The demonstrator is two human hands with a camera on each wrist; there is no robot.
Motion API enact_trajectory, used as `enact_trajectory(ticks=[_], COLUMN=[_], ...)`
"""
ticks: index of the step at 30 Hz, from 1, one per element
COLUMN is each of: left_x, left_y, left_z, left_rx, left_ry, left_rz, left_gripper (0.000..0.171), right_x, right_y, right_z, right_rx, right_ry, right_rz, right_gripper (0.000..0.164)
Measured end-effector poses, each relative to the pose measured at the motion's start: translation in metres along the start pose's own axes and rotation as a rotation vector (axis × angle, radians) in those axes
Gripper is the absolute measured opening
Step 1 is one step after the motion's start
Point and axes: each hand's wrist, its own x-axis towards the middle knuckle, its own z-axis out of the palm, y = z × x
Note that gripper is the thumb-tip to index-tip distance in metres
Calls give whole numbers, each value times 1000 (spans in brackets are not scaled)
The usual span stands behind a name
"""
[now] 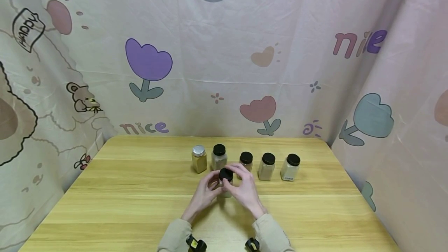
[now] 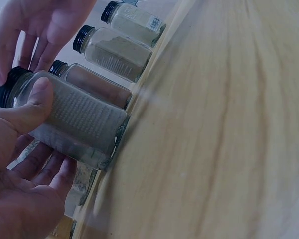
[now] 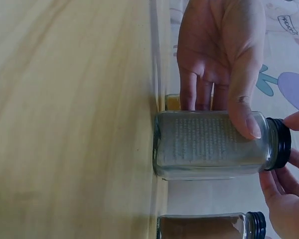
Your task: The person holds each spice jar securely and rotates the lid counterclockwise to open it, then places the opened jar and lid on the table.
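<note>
A square glass spice jar (image 2: 84,117) with a black screw lid (image 3: 279,143) stands upright on the table, nearest the person. My left hand (image 1: 205,193) grips the jar's body, its thumb across the printed face and its fingers on the far side. At the top, my right hand (image 1: 245,189) pinches the black lid between thumb and fingertips. The lid sits on the jar's neck. Greyish contents show through the glass, but their kind is hard to tell.
Behind stands a loose row of jars: a silver-lidded one with yellow contents (image 1: 199,160), then black-lidded ones, including a brown-filled jar (image 3: 204,227), a greyish jar (image 1: 266,168) and a pale jar with a barcode (image 1: 290,169). A patterned curtain (image 1: 210,49) hangs beyond the wooden table (image 1: 122,189).
</note>
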Motion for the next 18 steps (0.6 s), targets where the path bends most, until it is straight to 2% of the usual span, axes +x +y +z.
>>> enact_trajectory(ticks=[4, 8, 13, 18], left_x=[0, 0, 0, 0], left_y=[0, 0, 0, 0], left_z=[-1, 0, 2, 1], left_rx=[7, 6, -6, -5], left_ry=[-14, -2, 14, 14], left_rz=[16, 13, -8, -3], left_gripper=[53, 51, 51, 51], right_x=[-1, -1, -1, -1], right_y=[-1, 0, 0, -1], right_z=[0, 2, 3, 1], right_rx=[10, -22, -39, -36], right_ry=[-23, 21, 68, 28], right_rz=[27, 48, 42, 36], right_gripper=[45, 49, 42, 37])
